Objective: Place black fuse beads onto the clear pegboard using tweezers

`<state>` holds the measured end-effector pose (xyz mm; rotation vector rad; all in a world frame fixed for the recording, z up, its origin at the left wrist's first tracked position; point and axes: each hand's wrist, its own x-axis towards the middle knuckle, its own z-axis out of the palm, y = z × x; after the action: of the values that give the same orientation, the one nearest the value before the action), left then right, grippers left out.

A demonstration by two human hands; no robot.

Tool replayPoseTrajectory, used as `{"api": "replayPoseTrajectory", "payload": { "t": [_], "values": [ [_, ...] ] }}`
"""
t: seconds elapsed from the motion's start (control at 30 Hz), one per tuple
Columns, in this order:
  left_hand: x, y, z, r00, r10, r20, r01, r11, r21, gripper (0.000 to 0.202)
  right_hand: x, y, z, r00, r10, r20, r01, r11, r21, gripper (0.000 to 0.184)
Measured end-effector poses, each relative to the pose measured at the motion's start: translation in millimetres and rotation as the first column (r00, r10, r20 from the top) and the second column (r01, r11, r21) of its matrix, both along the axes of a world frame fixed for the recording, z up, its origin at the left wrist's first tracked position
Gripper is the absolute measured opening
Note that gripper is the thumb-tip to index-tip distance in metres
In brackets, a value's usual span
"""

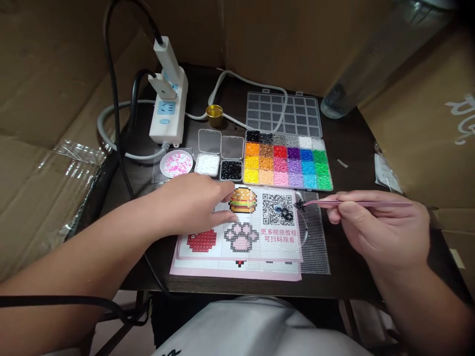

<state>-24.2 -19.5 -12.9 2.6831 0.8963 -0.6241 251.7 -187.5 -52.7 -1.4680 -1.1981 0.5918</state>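
My right hand [388,235] grips a pair of pink tweezers [322,202], whose tips point left at a small cluster of black beads [300,204]. I cannot tell whether the tips pinch the cluster or only touch it. Under it lies a clear pegboard [315,247], partly over the pattern sheet [218,222]. A few more black beads [286,214] rest over the printed QR code. My left hand [196,202] lies on the sheet's left part, thumb and forefinger apart beside the burger picture [243,200]. Its other fingers are mostly hidden.
A sorted bead box [289,165] with its lid [284,113] open sits behind the sheet. Left of it are small boxes of black beads [231,170] and white beads [207,164], and a round dish [176,164]. A power strip [168,109], cables, gold cup [214,116] and clear bottle [371,64] stand behind.
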Motion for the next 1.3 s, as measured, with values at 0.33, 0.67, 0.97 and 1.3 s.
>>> {"api": "replayPoseTrajectory", "payload": {
  "t": [0.33,0.67,0.97,1.3],
  "values": [
    [-1,1,-2.8,1.0,-0.007,-0.004,0.007,1.0,0.011,0.045,-22,13,-3.1,1.0,0.013,-0.028,-0.014,0.998,-0.055,0.014],
    [-7,4,-11.2,0.999,0.02,0.046,-0.021,1.0,0.012,0.047,-26,20,0.8,0.999,-0.018,-0.033,0.016,0.998,-0.068,0.018],
    [-5,3,-10.4,0.999,0.021,0.033,-0.022,1.0,0.018,0.051,-26,21,2.5,1.0,-0.027,0.007,0.027,0.997,-0.075,0.018],
    [-4,2,-6.3,0.999,0.038,0.017,-0.038,0.999,-0.014,0.048,-26,18,-0.3,1.0,-0.029,0.005,0.029,0.998,-0.064,0.018]
  ]
}}
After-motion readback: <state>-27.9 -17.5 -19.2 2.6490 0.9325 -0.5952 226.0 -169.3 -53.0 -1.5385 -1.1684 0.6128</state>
